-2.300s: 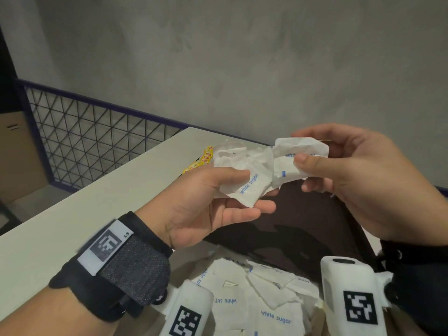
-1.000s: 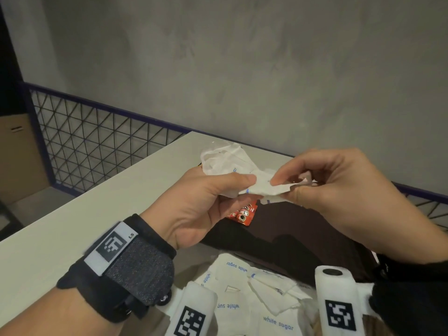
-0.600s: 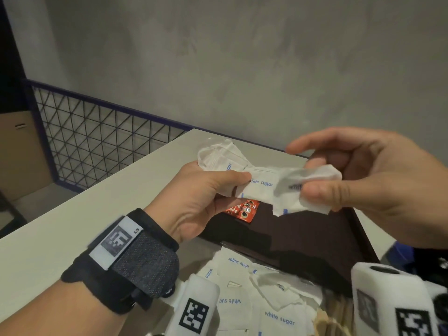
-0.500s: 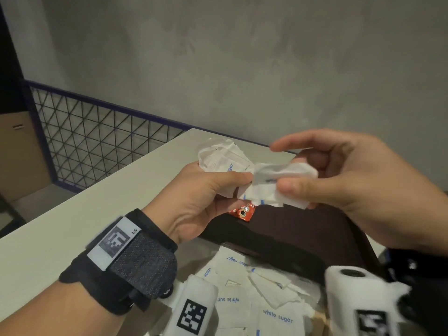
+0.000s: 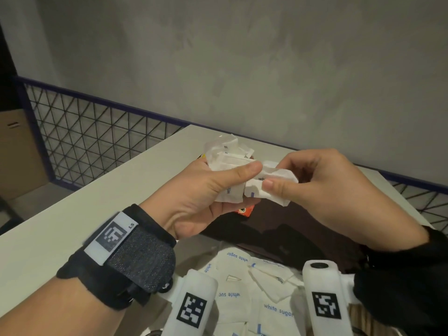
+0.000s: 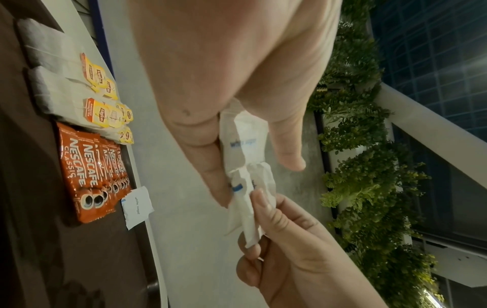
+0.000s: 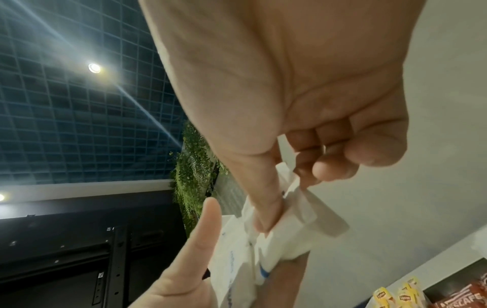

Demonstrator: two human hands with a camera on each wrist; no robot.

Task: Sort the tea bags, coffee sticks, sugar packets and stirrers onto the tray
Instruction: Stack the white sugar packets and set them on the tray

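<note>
Head view: left hand (image 5: 194, 190) grips bundle of white sugar packets (image 5: 228, 163), thumb clamped across top. Right hand (image 5: 322, 190) pinches one packet (image 5: 274, 180) at bundle's edge, thumb against forefinger. Both held above dark tray (image 5: 303, 229). Loose sugar packets (image 5: 242, 294) lie below.

Left wrist view: tea bags (image 6: 105, 110), Nescafe coffee sticks (image 6: 89, 175), single sugar packet (image 6: 137, 206) already on tray.

Right wrist view: fingertips (image 7: 266, 220) nip crumpled paper.

Handling: packets light, soft, crease easily, probably tearable. Grip flat sealed edge; pull gently.
</note>
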